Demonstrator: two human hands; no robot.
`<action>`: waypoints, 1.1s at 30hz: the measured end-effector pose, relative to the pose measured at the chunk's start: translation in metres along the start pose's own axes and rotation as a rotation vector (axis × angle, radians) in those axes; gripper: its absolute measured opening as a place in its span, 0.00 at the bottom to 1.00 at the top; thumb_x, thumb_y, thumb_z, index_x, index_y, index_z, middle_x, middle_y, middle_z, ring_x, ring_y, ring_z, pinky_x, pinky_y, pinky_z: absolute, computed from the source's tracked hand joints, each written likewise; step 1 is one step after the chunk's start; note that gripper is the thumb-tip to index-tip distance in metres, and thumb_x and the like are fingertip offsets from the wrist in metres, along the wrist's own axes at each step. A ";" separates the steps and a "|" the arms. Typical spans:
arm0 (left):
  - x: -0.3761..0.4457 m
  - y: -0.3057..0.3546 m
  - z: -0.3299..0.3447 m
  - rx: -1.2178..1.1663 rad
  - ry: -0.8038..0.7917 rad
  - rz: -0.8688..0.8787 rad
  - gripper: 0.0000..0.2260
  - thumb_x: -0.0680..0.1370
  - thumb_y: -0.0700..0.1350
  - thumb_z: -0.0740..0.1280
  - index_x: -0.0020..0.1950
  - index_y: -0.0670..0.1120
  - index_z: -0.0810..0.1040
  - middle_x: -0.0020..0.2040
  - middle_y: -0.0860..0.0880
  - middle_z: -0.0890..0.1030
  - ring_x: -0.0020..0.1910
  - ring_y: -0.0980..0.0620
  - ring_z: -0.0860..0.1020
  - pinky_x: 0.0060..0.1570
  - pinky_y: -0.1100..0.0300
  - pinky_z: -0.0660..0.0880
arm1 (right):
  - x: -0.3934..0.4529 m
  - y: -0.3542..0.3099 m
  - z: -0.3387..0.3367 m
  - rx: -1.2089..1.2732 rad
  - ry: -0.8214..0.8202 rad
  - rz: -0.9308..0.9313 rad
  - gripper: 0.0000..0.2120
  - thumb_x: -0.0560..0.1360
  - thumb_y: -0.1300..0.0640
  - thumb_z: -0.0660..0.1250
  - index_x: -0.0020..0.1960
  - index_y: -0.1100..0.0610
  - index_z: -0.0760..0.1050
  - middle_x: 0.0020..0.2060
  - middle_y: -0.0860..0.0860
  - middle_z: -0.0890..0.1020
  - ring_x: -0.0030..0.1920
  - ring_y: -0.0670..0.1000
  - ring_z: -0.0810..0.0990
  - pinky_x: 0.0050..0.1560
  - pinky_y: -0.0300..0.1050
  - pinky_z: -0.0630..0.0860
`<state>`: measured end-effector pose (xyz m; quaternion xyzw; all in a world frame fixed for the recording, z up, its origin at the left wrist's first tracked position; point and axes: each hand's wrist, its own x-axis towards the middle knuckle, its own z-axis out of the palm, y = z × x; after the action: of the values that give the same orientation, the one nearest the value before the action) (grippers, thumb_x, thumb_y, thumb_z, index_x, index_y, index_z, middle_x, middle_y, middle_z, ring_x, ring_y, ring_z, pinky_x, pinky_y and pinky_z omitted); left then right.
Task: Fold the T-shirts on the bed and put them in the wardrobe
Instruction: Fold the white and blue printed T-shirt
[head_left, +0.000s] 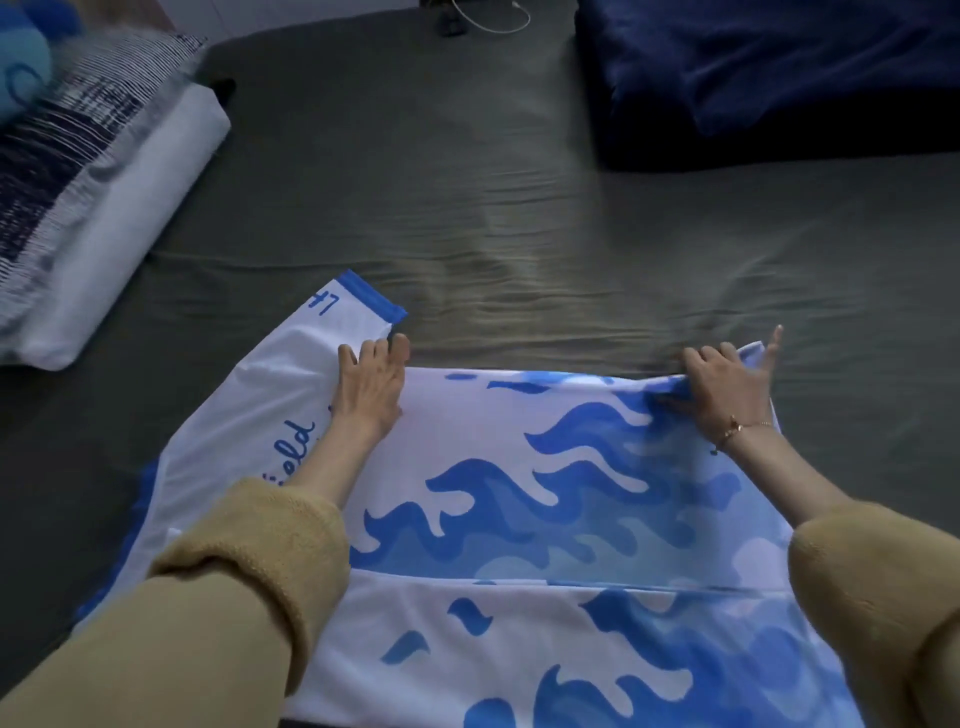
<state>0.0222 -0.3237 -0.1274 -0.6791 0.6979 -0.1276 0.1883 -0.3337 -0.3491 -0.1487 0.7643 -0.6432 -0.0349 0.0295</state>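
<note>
A white T-shirt (519, 519) with a blue wave print lies spread on the bed's grey-green sheet (467, 208), its lower part folded up over itself. One blue-cuffed sleeve (353, 306) points away at the upper left. My left hand (371, 384) rests on the fold's far left corner, and whether its fingers pinch the cloth I cannot tell. My right hand (727, 387) grips the bunched cloth at the far right corner, with one finger raised.
Two stacked pillows (98, 208), one striped and one white, lie at the left. A dark blue folded blanket (779, 73) sits at the far right. A white cable (493, 21) lies at the bed's far edge.
</note>
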 end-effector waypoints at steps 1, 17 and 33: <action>-0.006 -0.003 -0.001 0.023 0.012 0.008 0.24 0.76 0.45 0.67 0.67 0.46 0.59 0.61 0.46 0.71 0.59 0.48 0.71 0.62 0.52 0.64 | -0.008 -0.001 0.004 -0.010 0.103 -0.009 0.13 0.62 0.62 0.77 0.36 0.60 0.72 0.31 0.56 0.76 0.37 0.58 0.77 0.64 0.76 0.48; -0.162 -0.002 0.019 -0.243 0.111 0.106 0.20 0.53 0.31 0.78 0.36 0.49 0.76 0.31 0.51 0.76 0.27 0.50 0.76 0.39 0.54 0.74 | -0.165 -0.010 0.017 0.164 0.332 0.036 0.09 0.66 0.66 0.54 0.34 0.58 0.71 0.31 0.55 0.74 0.33 0.59 0.78 0.50 0.48 0.65; -0.203 0.014 0.028 -0.337 -0.077 -0.071 0.16 0.81 0.41 0.56 0.69 0.47 0.64 0.67 0.50 0.69 0.66 0.50 0.70 0.73 0.47 0.51 | -0.198 -0.042 0.007 0.348 0.144 0.371 0.11 0.63 0.81 0.61 0.43 0.71 0.71 0.40 0.68 0.73 0.37 0.69 0.77 0.29 0.55 0.71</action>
<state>0.0237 -0.1190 -0.1406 -0.7296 0.6773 0.0108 0.0939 -0.3266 -0.1472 -0.1567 0.6275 -0.7648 0.1368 -0.0509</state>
